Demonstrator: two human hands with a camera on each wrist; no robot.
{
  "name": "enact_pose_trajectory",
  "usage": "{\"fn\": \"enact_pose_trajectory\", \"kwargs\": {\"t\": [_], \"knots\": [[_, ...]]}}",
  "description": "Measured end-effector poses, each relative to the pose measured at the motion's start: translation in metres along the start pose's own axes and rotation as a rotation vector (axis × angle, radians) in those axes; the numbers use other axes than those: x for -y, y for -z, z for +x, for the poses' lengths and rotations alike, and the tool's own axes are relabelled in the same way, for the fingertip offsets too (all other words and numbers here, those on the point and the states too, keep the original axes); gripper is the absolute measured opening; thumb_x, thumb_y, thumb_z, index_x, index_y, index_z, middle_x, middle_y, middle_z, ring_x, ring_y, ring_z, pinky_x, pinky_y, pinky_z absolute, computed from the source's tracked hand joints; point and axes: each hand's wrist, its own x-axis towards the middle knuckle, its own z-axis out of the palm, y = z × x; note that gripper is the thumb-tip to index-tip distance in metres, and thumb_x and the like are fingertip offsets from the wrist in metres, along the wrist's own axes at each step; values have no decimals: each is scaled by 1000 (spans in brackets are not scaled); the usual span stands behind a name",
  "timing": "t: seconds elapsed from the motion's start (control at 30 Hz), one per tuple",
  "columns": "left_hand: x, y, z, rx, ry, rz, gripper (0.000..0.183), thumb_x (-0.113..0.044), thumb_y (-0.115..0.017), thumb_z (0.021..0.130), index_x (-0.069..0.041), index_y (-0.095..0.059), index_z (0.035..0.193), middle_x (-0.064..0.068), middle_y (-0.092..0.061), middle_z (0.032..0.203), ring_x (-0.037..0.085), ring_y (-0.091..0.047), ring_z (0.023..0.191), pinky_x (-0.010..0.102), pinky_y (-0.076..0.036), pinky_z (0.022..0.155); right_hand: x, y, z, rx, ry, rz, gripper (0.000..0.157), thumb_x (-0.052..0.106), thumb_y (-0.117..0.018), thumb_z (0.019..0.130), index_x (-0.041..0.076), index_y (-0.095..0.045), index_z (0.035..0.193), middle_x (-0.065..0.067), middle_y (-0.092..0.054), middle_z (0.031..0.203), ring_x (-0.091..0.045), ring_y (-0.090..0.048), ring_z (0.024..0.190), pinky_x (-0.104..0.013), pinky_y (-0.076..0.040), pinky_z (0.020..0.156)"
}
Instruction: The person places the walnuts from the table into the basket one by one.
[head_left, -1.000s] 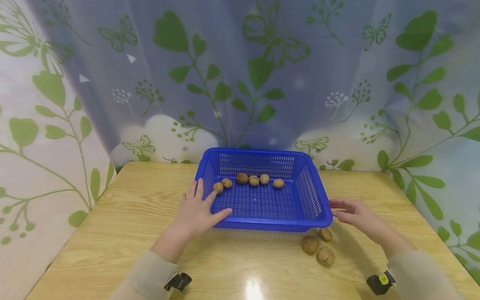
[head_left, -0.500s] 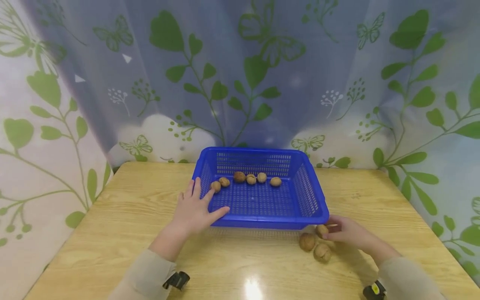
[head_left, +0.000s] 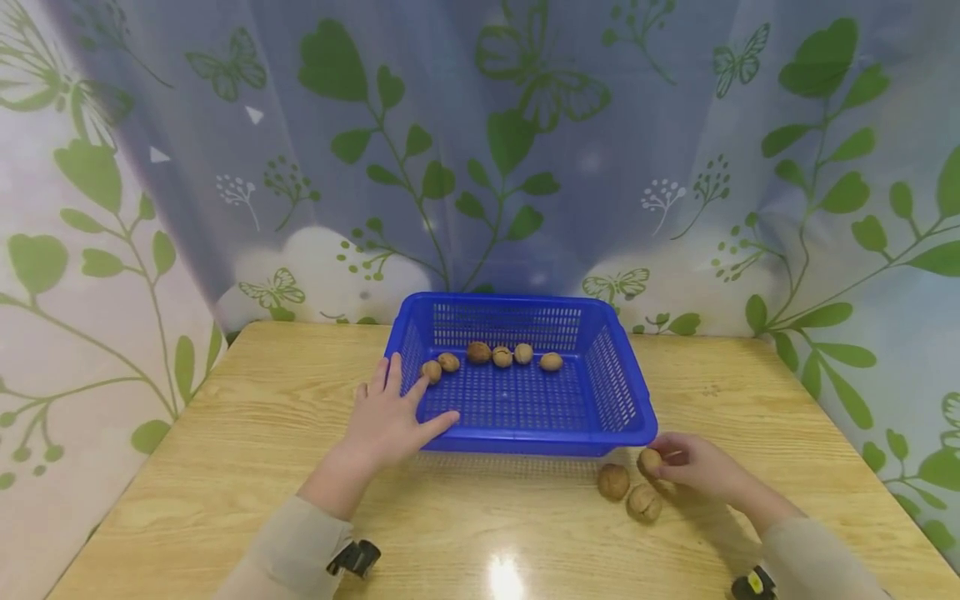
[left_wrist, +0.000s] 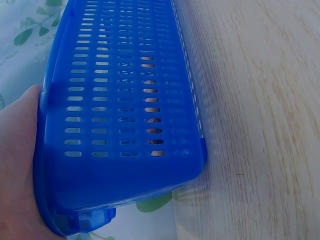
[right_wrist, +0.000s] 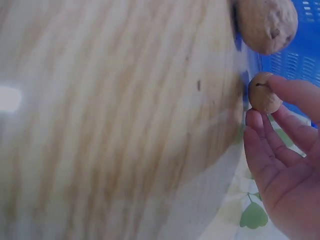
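A blue plastic basket [head_left: 517, 442] stands on the wooden table, with several walnuts lying along its back and left sides. My left hand [head_left: 386, 421] rests on its front left corner with the fingers spread, the thumb lying over the front rim. In the left wrist view, part of this hand [left_wrist: 17, 165] lies against the rim of the slotted basket wall [left_wrist: 120, 175]. By the front right corner, my right hand [head_left: 697, 467] pinches a walnut [head_left: 649, 462] between thumb and fingers. The right wrist view shows that walnut [right_wrist: 263, 97] between the thumb and fingertips.
Two other walnuts lie on the table close to the right hand, a darker one [head_left: 613, 482] and a paler one [head_left: 644, 503]. A curtain [head_left: 480, 167] with leaf and butterfly prints hangs behind the wooden table [head_left: 300, 383].
My right hand has come down from beside the basket's right wall to the nearest walnut and now pinches it. The left hand stays on the basket's corner. The view has shifted slightly.
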Motion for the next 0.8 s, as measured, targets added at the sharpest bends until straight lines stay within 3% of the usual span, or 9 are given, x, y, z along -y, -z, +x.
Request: {"fn": "enact_pose_trajectory", "kwargs": {"t": [0.33,0.6,0.7,0.8], "knots": [[1,-1,1,-1,0,11,89,-75,-34,83,-10,-38,143,28,-7,150,43,-2,138,65,-14,102,12,17,-17,-110,-99,42,46,19,-63,90,-10,-52,124,-26,-57,117,-35,-60,100,-31,-50,79],[1,0,1,3,3,3,89,-75,-34,83,-10,-37,144,28,-5,151,43,0,138,65,-12,103,26,30,-22,-173,-135,13,50,27,-58,93,-5,-47,131,-24,-52,126,-37,-55,109,-46,-47,86],[0,2,0,4,1,-3,88,-73,-36,84,-9,-37,144,29,-6,150,44,0,138,65,-12,102,30,35,-23,-205,-133,2,50,27,-58,94,-4,-47,131,-23,-54,124,-28,-57,106,-40,-47,84],[-1,2,0,14,4,-4,87,-73,-36,84,-9,-37,144,29,-6,150,44,0,138,65,-12,103,34,39,-24,-227,-129,20,50,26,-57,94,-5,-46,132,-23,-54,124,-9,-57,100,-28,-47,81]]}}
